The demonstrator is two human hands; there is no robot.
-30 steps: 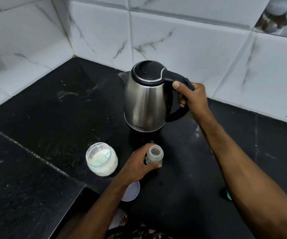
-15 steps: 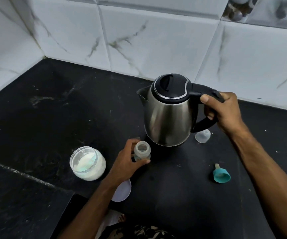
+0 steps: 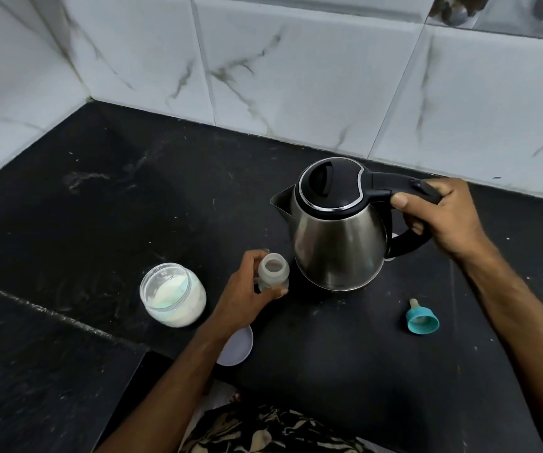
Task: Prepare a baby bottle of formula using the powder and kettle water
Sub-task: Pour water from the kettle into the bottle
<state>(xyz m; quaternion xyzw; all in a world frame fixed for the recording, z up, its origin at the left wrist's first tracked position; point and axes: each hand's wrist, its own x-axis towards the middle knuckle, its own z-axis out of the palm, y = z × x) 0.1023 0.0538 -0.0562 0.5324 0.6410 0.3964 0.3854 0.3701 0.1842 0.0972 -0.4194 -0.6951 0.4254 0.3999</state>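
The right hand (image 3: 443, 220) has its grip clamped round the kettle (image 3: 338, 230) handle, spout pointing left. The left hand (image 3: 247, 292) pinches the upright, uncapped bottle (image 3: 273, 273) just beside the kettle, near the worktop (image 3: 132, 207) front edge.

On the black desk (image 3: 100, 207), the right hand (image 3: 440, 217) gripped the black handle of the steel kettle (image 3: 338, 237), its spout pointing left. The left hand (image 3: 247, 292) held the open baby bottle (image 3: 273, 271) upright just beside the kettle's base. A glass jar of white powder (image 3: 173, 294) stood left of that hand. A teal nipple ring (image 3: 422, 318) lay to the right, and a pale round lid (image 3: 235, 346), perhaps the jar's, sat partly under the left forearm.
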